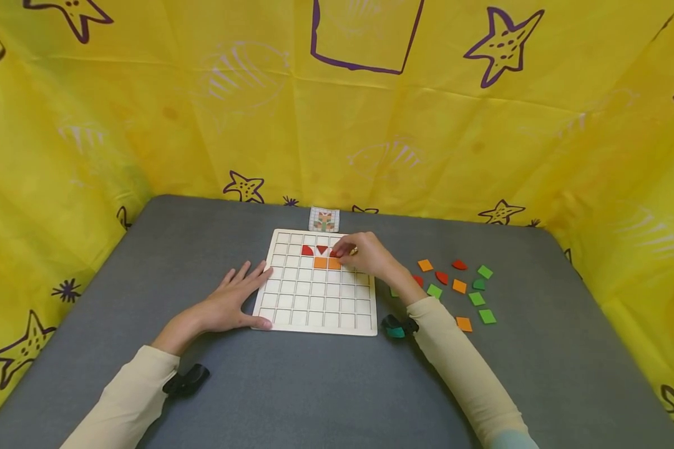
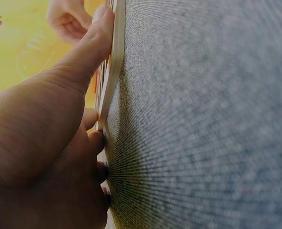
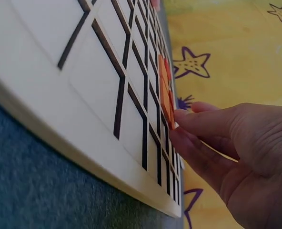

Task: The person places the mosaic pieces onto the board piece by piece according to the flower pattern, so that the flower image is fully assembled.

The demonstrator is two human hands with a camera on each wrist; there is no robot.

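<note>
Head view gives me the white grid board (image 1: 324,305) lying on the grey desk (image 1: 292,399), closer to the desk's far edge than to its near one. I see the left hand (image 1: 233,302) spread along the board's left edge, its thumb touching the near left corner; the left wrist view confirms that thumb on the board's rim. Near the far right corner, the right hand (image 1: 365,254) pinches a red piece (image 1: 334,254) at the grid, mostly hidden from me by the fingertips. In the same row sit a red quarter-round (image 1: 307,251) and a red triangle (image 1: 322,249), with two orange squares (image 1: 327,263) side by side in the row nearer me. Just beyond the board's far edge, a small pattern card (image 1: 324,219) lies by the desk's far edge. Between the board's right edge and the desk's right edge I have loose orange squares (image 1: 459,286), red pieces (image 1: 441,277) and green pieces (image 1: 488,316), scattered, some behind the right forearm.
</note>
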